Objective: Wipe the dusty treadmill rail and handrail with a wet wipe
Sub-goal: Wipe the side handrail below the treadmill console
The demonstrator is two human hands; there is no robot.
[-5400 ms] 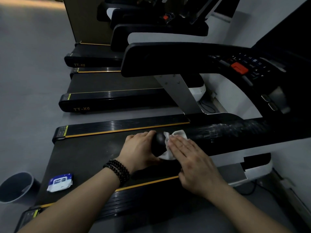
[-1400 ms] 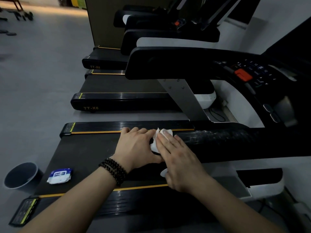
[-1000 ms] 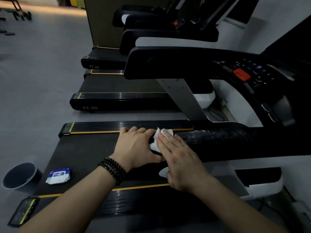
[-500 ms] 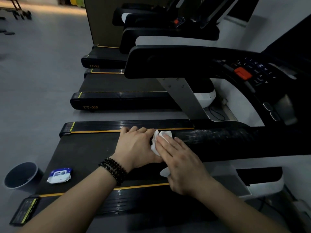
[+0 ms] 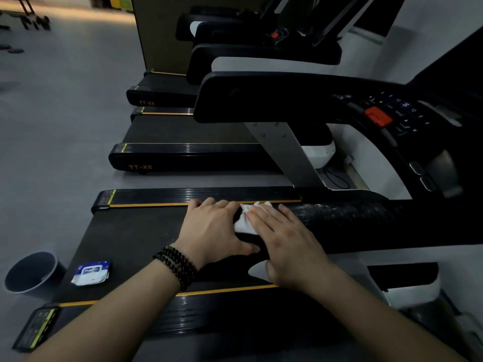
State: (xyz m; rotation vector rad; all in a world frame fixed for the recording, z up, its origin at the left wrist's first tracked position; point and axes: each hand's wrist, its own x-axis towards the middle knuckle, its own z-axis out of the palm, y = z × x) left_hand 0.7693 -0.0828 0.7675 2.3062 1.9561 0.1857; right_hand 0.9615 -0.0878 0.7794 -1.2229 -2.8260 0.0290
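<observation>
Barely shifted, right hand (image 5: 285,246) presses wet wipe (image 5: 245,220) flat-fingered on handrail (image 5: 366,220); left hand (image 5: 211,231) cups its end.

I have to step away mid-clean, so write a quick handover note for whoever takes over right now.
Left hand: wrapped round the end of the near handrail, steadying it.
Right hand: fingers flat, pressing the wet wipe onto that end.
Wipe pack lies on the belt; bin on the floor beside it.
Done: only the rail's end is being worked.
Left: pale dust streaks further along the handrail, then the far handrail and side rail.
</observation>
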